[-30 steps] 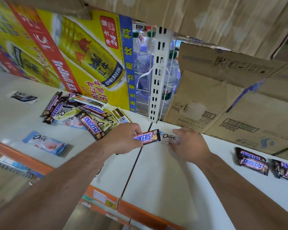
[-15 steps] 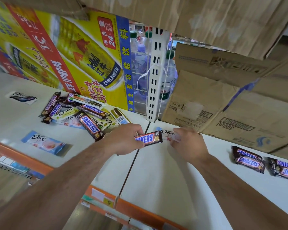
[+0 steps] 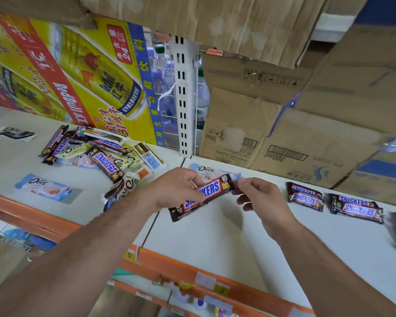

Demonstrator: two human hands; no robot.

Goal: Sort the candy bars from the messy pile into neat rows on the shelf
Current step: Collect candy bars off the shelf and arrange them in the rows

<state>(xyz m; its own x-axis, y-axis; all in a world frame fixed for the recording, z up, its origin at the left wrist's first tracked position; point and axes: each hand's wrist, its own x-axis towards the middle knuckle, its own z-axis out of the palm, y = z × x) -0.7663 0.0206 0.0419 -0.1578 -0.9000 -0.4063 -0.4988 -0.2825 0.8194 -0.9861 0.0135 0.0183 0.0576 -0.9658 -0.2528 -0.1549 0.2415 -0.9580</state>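
Both hands bare: left hand (image 3: pixel 176 188), right hand (image 3: pixel 263 202). Left forearm (image 3: pixel 78 259) from 7 o'clock, right forearm (image 3: pixel 329 271) from 5 o'clock, both bare with visible hair.

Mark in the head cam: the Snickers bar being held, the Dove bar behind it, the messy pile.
held Snickers bar (image 3: pixel 212 190): head view, on the logo, mid-wrapper.
Dove bar (image 3: pixel 206 169): head view, on the printed name, left end.
messy pile (image 3: pixel 105 161): head view, on a Snickers lying on top.

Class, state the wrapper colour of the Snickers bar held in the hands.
Snickers bar: dark brown, blue lettering on white; head view.
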